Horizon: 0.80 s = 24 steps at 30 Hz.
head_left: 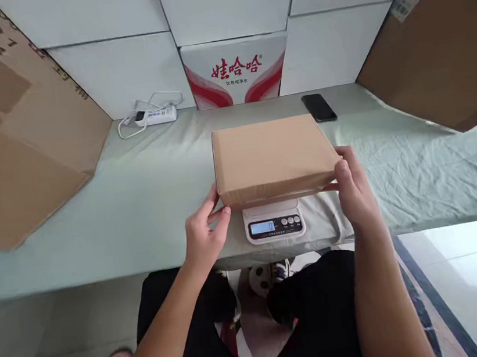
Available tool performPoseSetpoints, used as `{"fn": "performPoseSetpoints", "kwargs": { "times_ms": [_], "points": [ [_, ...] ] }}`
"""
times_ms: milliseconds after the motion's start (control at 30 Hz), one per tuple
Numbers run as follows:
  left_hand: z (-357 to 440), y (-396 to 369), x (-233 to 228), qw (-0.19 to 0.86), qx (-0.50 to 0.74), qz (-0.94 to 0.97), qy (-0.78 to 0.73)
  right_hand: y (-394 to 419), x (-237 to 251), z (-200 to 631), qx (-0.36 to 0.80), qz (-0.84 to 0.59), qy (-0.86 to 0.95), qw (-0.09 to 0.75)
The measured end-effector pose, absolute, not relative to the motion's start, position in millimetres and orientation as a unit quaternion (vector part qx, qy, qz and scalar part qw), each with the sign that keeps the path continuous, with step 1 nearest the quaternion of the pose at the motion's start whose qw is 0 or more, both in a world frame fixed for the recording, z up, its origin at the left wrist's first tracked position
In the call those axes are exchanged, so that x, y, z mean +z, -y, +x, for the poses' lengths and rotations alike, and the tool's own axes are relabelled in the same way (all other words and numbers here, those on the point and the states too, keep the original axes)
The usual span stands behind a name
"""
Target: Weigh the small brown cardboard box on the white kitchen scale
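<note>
A closed brown cardboard box (273, 153) is held level between my two hands, over a white digital scale (275, 233). My left hand (207, 226) grips its near left corner, with the thumb in front and the fingers at the side. At the near right corner, my right hand (353, 184) is closed round the edge. The box hides the scale's platform, so I cannot tell whether the two touch. The scale's lit display seems to read 0, and its buttons sit to the right of the screen.
A black phone (319, 107) lies behind the box to the right. At the back left is a white power strip (156, 116) with a coiled cable. Large cardboard sheets (18, 143) stand on both sides. White cartons (237, 73) form the back wall. A pale green cloth (154, 172) covers the table.
</note>
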<state>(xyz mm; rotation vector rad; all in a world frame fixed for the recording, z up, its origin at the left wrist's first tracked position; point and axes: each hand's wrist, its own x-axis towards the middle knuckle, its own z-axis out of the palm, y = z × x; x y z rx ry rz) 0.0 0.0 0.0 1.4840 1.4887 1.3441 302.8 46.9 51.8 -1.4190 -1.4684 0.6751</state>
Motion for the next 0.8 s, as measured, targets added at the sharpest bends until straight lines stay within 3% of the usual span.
{"fn": "performPoseSetpoints", "kwargs": {
  "times_ms": [467,800],
  "points": [
    [-14.9,7.2,1.5,0.298,0.556,0.531,-0.566,-42.8,39.1,318.1,0.356,-0.550,0.537,0.531],
    [-10.3,19.7,-3.8,0.358,0.543,0.479,-0.590,-48.8,33.2,321.0,0.382,-0.593,0.502,0.500]
  ]
}}
